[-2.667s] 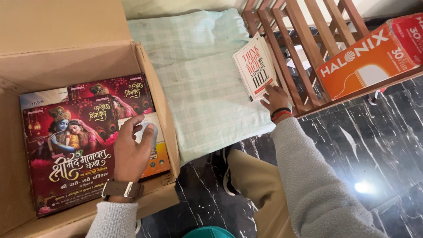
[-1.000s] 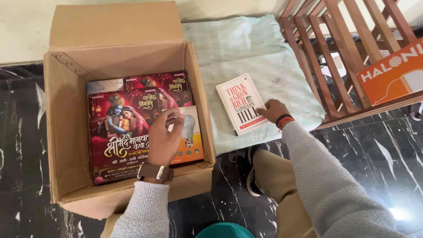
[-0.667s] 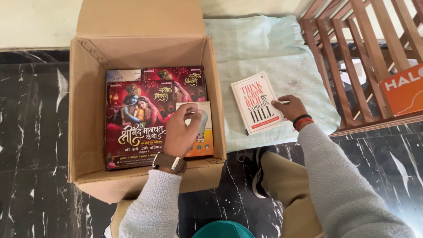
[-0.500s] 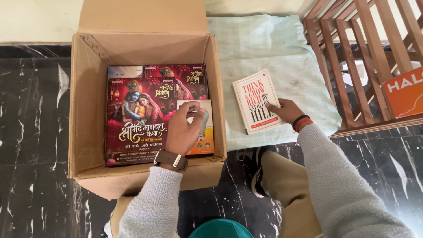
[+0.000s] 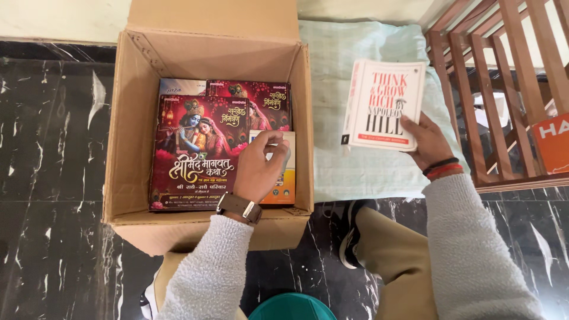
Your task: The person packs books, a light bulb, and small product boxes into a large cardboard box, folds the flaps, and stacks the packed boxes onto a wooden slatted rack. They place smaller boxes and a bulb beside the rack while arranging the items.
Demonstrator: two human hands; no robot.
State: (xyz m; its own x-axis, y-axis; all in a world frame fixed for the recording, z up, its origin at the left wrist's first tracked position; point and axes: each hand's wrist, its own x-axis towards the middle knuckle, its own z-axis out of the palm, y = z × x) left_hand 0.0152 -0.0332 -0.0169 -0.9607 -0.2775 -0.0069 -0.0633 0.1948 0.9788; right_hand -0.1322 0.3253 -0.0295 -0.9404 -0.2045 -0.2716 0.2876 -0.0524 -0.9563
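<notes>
An open cardboard box (image 5: pixel 133 127) stands on the dark marble floor. Inside lie flat dark red books with colourful picture covers (image 5: pixel 192 148) and a smaller orange and white book (image 5: pixel 285 178) at the right. My left hand (image 5: pixel 259 169), a watch on its wrist, reaches into the box with its fingers on that smaller book. My right hand (image 5: pixel 428 141) grips the lower right corner of a white and red paperback (image 5: pixel 382 104), lifted over the pale green cloth (image 5: pixel 332 77) right of the box.
A wooden slatted rack (image 5: pixel 504 89) stands at the right with an orange carton (image 5: pixel 552 142) on it. My folded leg in tan trousers (image 5: pixel 391 261) and a shoe lie below the cloth. A teal round object (image 5: pixel 290 307) sits at the bottom edge.
The right hand has drawn the white and red paperback from the rack side over the cloth and lifted it nearer the camera. The left hand has stayed in the box on the small book.
</notes>
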